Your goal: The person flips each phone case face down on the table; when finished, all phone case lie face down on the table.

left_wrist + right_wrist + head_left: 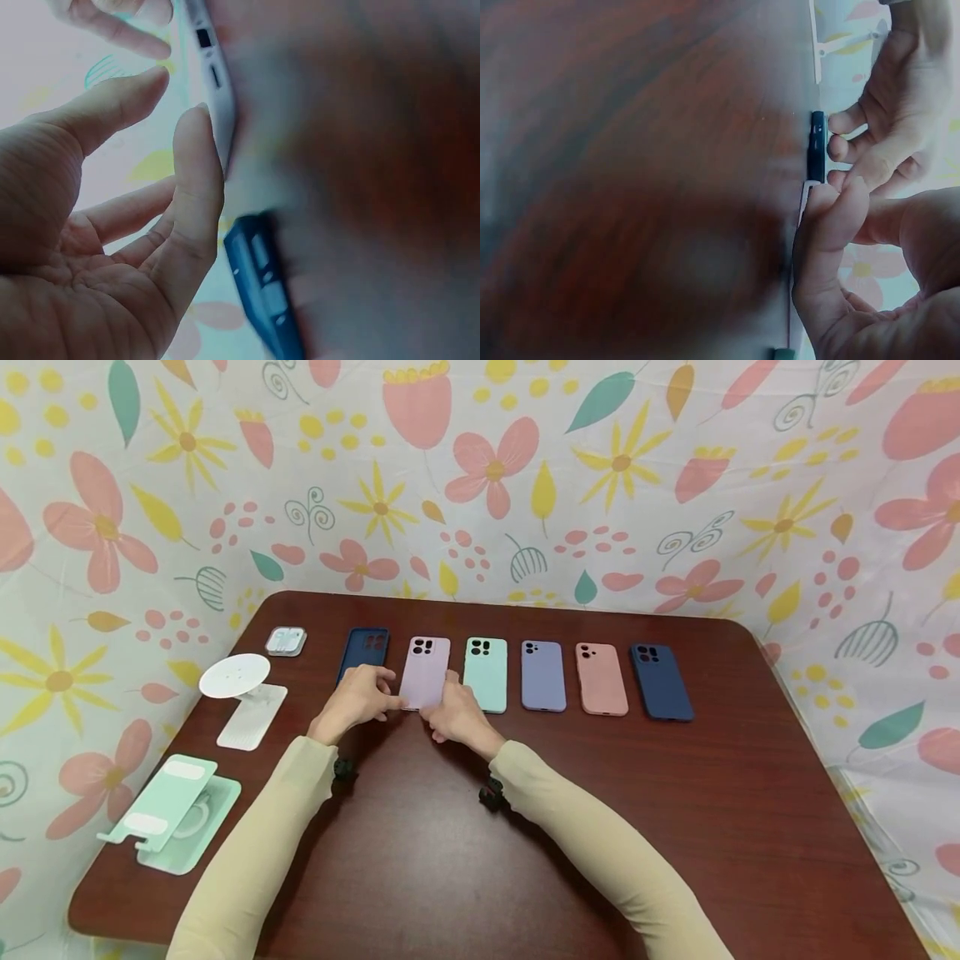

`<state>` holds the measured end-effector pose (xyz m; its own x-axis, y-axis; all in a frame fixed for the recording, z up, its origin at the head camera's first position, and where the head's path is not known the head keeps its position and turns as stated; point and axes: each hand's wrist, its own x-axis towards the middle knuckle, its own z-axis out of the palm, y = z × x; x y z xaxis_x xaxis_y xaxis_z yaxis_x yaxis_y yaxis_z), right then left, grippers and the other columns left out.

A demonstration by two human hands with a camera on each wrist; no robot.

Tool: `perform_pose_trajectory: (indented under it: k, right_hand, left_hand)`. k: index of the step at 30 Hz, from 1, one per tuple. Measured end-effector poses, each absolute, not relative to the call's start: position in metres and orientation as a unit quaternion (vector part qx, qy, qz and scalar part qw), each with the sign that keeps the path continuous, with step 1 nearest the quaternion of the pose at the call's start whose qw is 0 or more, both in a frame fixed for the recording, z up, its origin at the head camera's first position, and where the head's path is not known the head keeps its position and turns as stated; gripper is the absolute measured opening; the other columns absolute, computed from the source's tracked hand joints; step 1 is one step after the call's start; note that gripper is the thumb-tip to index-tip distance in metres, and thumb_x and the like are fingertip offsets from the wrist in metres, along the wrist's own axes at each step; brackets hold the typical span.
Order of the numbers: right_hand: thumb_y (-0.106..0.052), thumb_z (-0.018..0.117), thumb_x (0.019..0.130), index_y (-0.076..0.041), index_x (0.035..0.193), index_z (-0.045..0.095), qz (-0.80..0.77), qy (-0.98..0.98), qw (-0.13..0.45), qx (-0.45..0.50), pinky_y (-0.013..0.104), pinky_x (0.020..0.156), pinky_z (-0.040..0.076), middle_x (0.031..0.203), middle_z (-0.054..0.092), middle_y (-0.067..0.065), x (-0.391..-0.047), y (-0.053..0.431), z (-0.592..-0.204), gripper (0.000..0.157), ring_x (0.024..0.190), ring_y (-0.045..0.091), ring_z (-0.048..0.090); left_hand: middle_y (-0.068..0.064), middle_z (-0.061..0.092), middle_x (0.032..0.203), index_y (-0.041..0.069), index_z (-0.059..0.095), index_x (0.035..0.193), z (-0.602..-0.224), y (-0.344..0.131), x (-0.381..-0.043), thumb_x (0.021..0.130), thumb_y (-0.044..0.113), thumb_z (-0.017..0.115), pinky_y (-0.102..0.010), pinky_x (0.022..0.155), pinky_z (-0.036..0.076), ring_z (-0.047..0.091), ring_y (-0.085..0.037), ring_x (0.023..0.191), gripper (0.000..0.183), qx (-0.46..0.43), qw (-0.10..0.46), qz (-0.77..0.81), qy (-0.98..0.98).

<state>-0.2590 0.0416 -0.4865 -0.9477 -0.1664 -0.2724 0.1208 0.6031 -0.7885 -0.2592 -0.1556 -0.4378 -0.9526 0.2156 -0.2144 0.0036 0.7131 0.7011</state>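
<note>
A lavender phone case [425, 672] lies second from the left in a row, camera cutouts at its far end. My left hand [356, 697] is at its near left corner, fingers loosely bent. In the left wrist view one fingertip [193, 124] meets the edge of the case [216, 75], with the thumb apart from it. My right hand [461, 710] is at the near right corner, one finger along the side edge. The right wrist view shows its bent fingers [821, 232] beside the case, partly hiding it. A dark blue case [365, 652] lies just beyond my left hand.
To the right lie a mint case [487, 672], a periwinkle case [543, 675], a pink case [602, 678] and another dark blue case [662, 682]. On the left stand a small clear box [286, 641], a white stand [251, 718] and a mint folding stand [168, 806].
</note>
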Motion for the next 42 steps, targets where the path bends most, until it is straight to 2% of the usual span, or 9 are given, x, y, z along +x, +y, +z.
perform_pose_trajectory:
  k: [7,14,17,20,24,30,33,37,42]
  right_hand:
    - [-0.022,0.075,0.102,0.002,0.17,0.024,-0.436,0.882,0.168,-0.058,0.03,0.055,0.062,0.069,0.076,0.008,-0.255,0.028,-0.483,0.088,0.053,0.018,0.074]
    - [-0.021,0.077,0.103,0.004,0.166,0.035,-0.445,0.874,0.163,-0.103,0.025,0.06,0.06,0.076,0.076,0.006,-0.241,0.014,-0.457,0.079,0.055,0.015,0.073]
    - [-0.021,0.077,0.103,0.002,0.165,0.036,-0.435,0.879,0.159,-0.109,0.023,0.06,0.058,0.078,0.076,0.006,-0.241,0.005,-0.455,0.078,0.054,0.012,0.071]
    - [-0.021,0.077,0.104,0.001,0.166,0.035,-0.438,0.876,0.165,-0.117,0.023,0.058,0.059,0.08,0.075,0.006,-0.243,-0.004,-0.455,0.078,0.054,0.011,0.071]
    - [-0.02,0.076,0.104,0.002,0.169,0.03,-0.436,0.872,0.185,-0.121,0.026,0.059,0.062,0.081,0.075,0.006,-0.248,-0.016,-0.456,0.082,0.055,0.014,0.073]
    - [-0.026,0.074,0.105,0.003,0.173,0.014,-0.384,0.888,0.229,-0.111,0.022,0.062,0.062,0.069,0.077,0.005,-0.276,-0.034,-0.477,0.095,0.056,0.014,0.076]
    - [-0.028,0.074,0.105,0.004,0.171,0.016,-0.361,0.896,0.237,-0.099,0.022,0.06,0.061,0.066,0.077,0.006,-0.289,-0.043,-0.487,0.094,0.055,0.014,0.076]
    - [-0.026,0.071,0.106,0.006,0.17,0.017,-0.346,0.901,0.248,-0.086,0.022,0.058,0.061,0.068,0.077,0.007,-0.293,-0.054,-0.486,0.09,0.054,0.014,0.076]
    - [-0.021,0.068,0.108,0.007,0.172,0.007,-0.344,0.9,0.257,-0.073,0.022,0.057,0.061,0.067,0.076,0.009,-0.295,-0.062,-0.484,0.093,0.051,0.015,0.075]
  left_hand:
    - [-0.019,0.07,0.11,-0.003,0.058,0.153,-0.42,-0.177,-0.262,0.096,0.018,0.085,-0.035,0.075,0.068,0.08,-0.023,0.075,0.067,0.042,0.135,0.369,0.918]
    - [-0.016,0.07,0.112,-0.001,0.058,0.154,-0.413,-0.2,-0.272,0.091,0.017,0.089,-0.027,0.071,0.061,0.077,-0.016,0.074,0.072,0.022,0.118,0.33,0.936]
    - [-0.019,0.071,0.118,-0.002,0.055,0.156,-0.414,-0.206,-0.274,0.09,0.02,0.09,-0.03,0.077,0.063,0.079,-0.018,0.077,0.078,0.018,0.126,0.316,0.94]
    - [-0.022,0.069,0.127,-0.003,0.05,0.159,-0.415,-0.21,-0.275,0.091,0.025,0.09,-0.041,0.091,0.064,0.08,-0.025,0.086,0.084,0.009,0.134,0.304,0.943]
    - [-0.026,0.066,0.138,-0.003,0.046,0.162,-0.418,-0.213,-0.276,0.092,0.031,0.089,-0.053,0.106,0.058,0.074,-0.035,0.11,0.089,-0.003,0.137,0.291,0.947]
    - [-0.03,0.061,0.147,-0.004,0.042,0.164,-0.425,-0.218,-0.28,0.093,0.03,0.087,-0.057,0.117,0.052,0.06,-0.044,0.134,0.09,-0.006,0.155,0.284,0.946]
    - [-0.032,0.057,0.152,-0.005,0.038,0.166,-0.426,-0.22,-0.283,0.094,0.03,0.086,-0.058,0.12,0.05,0.057,-0.045,0.14,0.093,-0.005,0.171,0.285,0.943]
    - [-0.031,0.053,0.156,-0.002,0.032,0.169,-0.429,-0.224,-0.288,0.094,0.027,0.086,-0.056,0.118,0.052,0.063,-0.042,0.133,0.097,-0.015,0.193,0.301,0.934]
    - [-0.028,0.054,0.152,-0.001,0.032,0.169,-0.432,-0.228,-0.294,0.094,0.025,0.087,-0.05,0.11,0.057,0.074,-0.034,0.112,0.096,-0.019,0.205,0.311,0.928]
